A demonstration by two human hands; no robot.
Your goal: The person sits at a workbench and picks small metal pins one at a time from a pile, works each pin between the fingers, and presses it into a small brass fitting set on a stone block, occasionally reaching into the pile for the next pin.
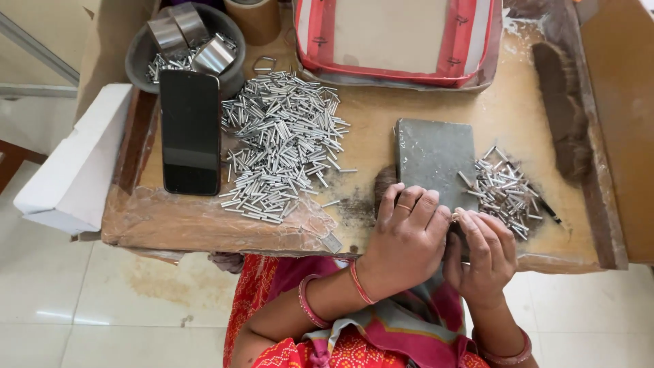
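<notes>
Pinching a tiny silvery metal tube (455, 217), both hands (409, 238) meet.

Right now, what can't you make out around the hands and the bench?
Head view only:
- Whatever sits between the left hand and right hand: covered by fingers.
- Near edge of the grey stone slab: under the hands.
- Dark bowl and red-edged tray: cut by the top edge.
- Phone screen: dark.

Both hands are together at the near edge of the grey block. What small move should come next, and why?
Probably the right hand reaches to the small pile of metal tubes just beside it. Both hands meet at the near edge of the grey block; the left hand rests on it. What they pinch is too small to tell.
</notes>
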